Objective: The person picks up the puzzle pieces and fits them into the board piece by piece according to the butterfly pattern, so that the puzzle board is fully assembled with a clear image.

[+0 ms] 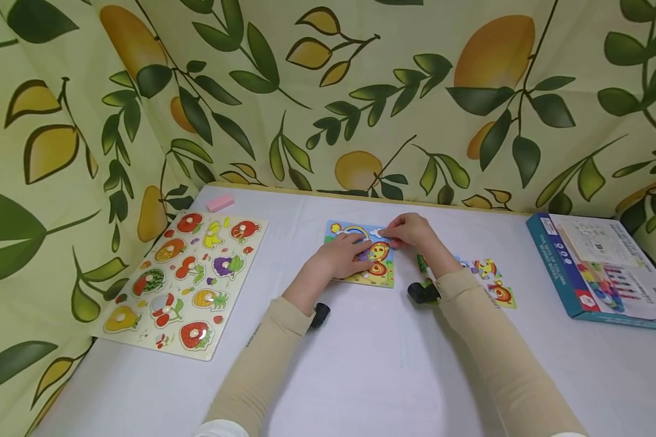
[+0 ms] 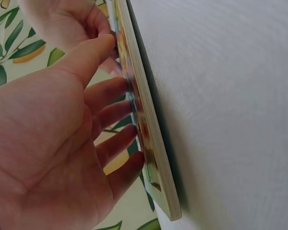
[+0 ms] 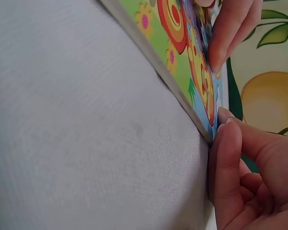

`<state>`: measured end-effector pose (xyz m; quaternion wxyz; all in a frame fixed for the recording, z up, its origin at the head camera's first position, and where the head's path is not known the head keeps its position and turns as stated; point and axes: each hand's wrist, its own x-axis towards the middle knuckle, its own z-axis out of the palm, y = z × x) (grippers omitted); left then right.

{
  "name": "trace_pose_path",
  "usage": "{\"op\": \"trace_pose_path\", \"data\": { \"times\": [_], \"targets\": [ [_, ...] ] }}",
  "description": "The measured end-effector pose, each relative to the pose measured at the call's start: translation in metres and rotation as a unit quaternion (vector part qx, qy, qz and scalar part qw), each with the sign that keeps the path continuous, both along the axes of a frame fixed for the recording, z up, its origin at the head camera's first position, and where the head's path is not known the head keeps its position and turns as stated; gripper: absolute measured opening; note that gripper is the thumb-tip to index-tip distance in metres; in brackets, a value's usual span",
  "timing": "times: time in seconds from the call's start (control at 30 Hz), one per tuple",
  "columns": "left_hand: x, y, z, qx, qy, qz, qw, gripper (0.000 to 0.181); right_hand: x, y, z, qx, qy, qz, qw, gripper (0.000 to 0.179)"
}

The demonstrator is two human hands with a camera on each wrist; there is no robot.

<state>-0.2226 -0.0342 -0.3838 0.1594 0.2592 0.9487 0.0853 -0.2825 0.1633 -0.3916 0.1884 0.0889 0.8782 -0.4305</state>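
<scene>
Here the puzzle board (image 1: 381, 255) lies near the middle of the table's (image 1: 355, 370) far edge, butterfly apparently mostly filled; remaining gaps can't be judged. Left hand (image 1: 341, 256) rests fingers spread; right hand (image 1: 410, 232) pinches the far-right corner. Left wrist view reveals the wooden side (image 2: 154, 139), unseen from the head.

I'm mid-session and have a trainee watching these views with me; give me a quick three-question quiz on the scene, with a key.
1. Which hand touches the far right corner of the butterfly puzzle?
2. Fill in the colour: the small block just beyond the far edge of the fruit peg puzzle is ____.
3. True or false: in the head view, the fruit peg puzzle lies to the right of the butterfly puzzle.

Key:
1. The right hand.
2. Pink.
3. False; it lies to the left.
</scene>
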Motion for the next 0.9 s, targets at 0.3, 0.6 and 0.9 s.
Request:
{"op": "trace_pose_path", "data": {
  "times": [0.3, 0.6, 0.9],
  "targets": [
    [0.001, 0.002, 0.000, -0.009, -0.002, 0.000, 1.0000, 0.062, -0.003, 0.008, 0.001, 0.005, -0.018, 0.052, 0.9985, 0.029],
    [0.002, 0.002, 0.001, -0.011, -0.005, 0.003, 0.9999, 0.062, -0.002, 0.013, 0.004, -0.015, -0.021, 0.105, 0.9941, 0.038],
    [0.003, 0.002, 0.004, -0.019, -0.003, 0.004, 0.9998, 0.062, -0.003, 0.016, 0.006, 0.038, -0.002, 0.154, 0.9874, 0.044]
  ]
}}
